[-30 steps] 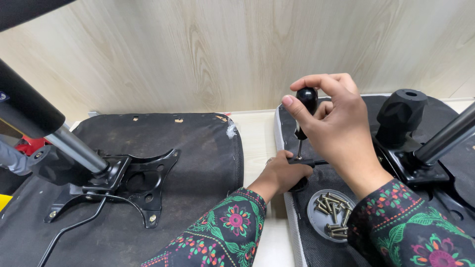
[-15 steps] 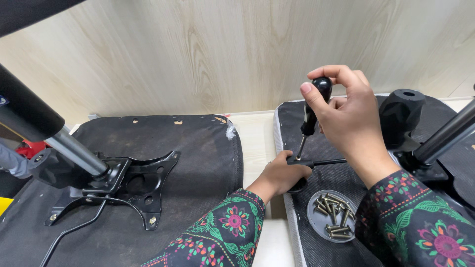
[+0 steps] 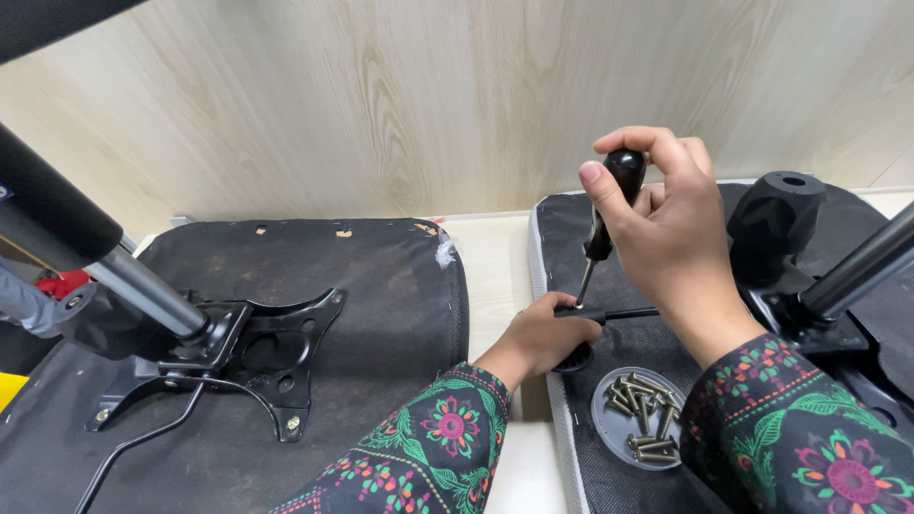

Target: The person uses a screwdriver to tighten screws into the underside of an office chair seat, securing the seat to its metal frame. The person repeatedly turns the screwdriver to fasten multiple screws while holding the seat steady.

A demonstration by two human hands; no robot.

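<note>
Nearest to the camera, a small grey dish (image 3: 640,419) with dark screws (image 3: 640,407) lies on the near part of the right seat bottom (image 3: 609,485), just beside the person's right sleeve. A little farther, the left hand (image 3: 543,335) rests on the left edge of this seat bottom; its fingers are curled around a dark metal part (image 3: 609,313), probably to keep it steady, and the part runs to the right under the other hand. Above it, the right hand (image 3: 666,238) is clenched around the black handle of a screwdriver (image 3: 609,214), which stands almost upright with its tip down at the metal part, just above the left fingers. I judge that the step in hand is driving a screw into this part; whether the screw is already seated, I cannot tell. The next move seems to call for keeping the tool straight, pressing down and turning while the left hand holds firm. To the left, a second seat bottom (image 3: 381,286) lies on the pale table (image 3: 490,257), with a black metal plate (image 3: 257,357) and a tube fixed to it. Far right stands a black knob (image 3: 776,224), and behind everything is a light wooden wall (image 3: 381,95).
</note>
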